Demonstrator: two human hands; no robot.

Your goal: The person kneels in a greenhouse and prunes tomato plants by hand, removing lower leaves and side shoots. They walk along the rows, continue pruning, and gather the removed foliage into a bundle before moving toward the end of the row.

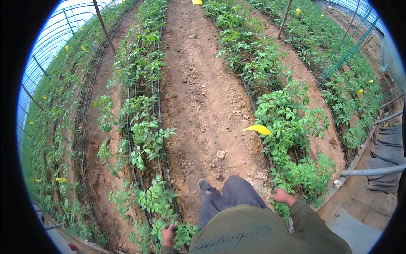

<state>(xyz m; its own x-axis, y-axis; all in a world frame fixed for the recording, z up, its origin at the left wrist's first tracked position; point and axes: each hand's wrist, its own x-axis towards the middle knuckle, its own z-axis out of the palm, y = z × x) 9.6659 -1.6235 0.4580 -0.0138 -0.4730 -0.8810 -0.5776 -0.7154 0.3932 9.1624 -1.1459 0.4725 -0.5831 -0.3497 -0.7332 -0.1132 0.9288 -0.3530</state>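
My left hand (167, 235) is low in the picture, its fingers curled among the leaves of a tomato plant (157, 203) at the near end of the left row. Leaves partly hide the fingertips, so a grip cannot be told. My right hand (281, 196) reaches out to the other side, beside the tomato plants (295, 171) of the right row. Its fingers are bent at the edge of the foliage, and whether they pinch a stem or leaf is too small to tell. Between both rows runs a bare soil path (203, 111), where my legs (231, 193) are.
Black drip hoses (160, 127) run along the rows. A yellow sticky sheet (257, 129) juts from the right row over the path. Stones (220, 154) lie on the soil. Poles (104, 27) stand among the rows; a grey pipe (372, 171) and green netting (345, 58) are at right.
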